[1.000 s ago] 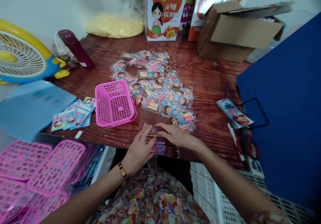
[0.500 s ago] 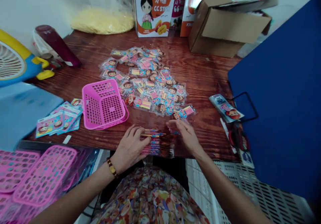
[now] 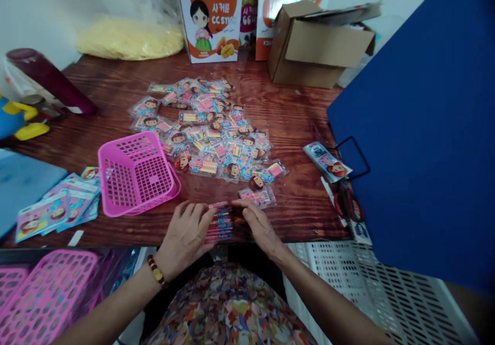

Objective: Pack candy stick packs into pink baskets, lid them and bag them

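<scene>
The row of packets (image 3: pixel 220 224) sits between the two hands. The left hand (image 3: pixel 187 234) curves against its left end; the right hand (image 3: pixel 261 226) bends at its right end. Whether either pinches it, I cannot tell. A loose packet (image 3: pixel 259 196) lies just beyond the right hand, a pink basket (image 3: pixel 153 179) beyond the left.

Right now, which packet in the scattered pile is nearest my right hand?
The pink packet just beyond your right hand, at the near edge of the pile; the others lie farther back.
</scene>
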Available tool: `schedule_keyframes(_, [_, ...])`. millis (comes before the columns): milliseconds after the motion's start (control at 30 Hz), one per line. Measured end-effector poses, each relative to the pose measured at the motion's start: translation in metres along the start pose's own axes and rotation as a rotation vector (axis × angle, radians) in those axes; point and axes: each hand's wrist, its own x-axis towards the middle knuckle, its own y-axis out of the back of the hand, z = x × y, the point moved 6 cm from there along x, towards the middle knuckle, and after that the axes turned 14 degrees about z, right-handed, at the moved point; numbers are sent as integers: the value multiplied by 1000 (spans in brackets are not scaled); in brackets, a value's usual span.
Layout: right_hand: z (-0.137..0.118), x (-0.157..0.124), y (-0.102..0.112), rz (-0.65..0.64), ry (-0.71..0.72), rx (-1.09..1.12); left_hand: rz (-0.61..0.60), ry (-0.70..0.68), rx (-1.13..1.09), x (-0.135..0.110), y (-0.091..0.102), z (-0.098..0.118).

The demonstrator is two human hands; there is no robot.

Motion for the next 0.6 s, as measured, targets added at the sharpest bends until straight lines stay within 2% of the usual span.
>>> schedule_keyframes(100, [-2, 5, 9, -115, 87, -44, -30, -19, 33, 7, 2, 1])
schedule_keyframes(167, [-3, 22, 28, -119, 156, -105, -71, -26, 43, 12, 2, 2])
schedule_keyframes(267, [-4, 64, 72, 81, 231, -377, -62, -25, 24, 17, 3, 2])
schedule_keyframes(333, [-3, 89, 93, 204, 177, -700, -47, -33, -2, 18, 1, 2])
schedule_keyframes(400, [2, 103, 102, 249, 73, -995, -95, -38, -32, 17, -5, 2])
schedule_keyframes(500, [12, 109, 98, 192, 47, -1184, -202, -9, -50, 12, -14, 0])
schedule_keyframes(600, [27, 104, 103, 25, 164, -1083, -209, 26, -32, 6, -16, -4])
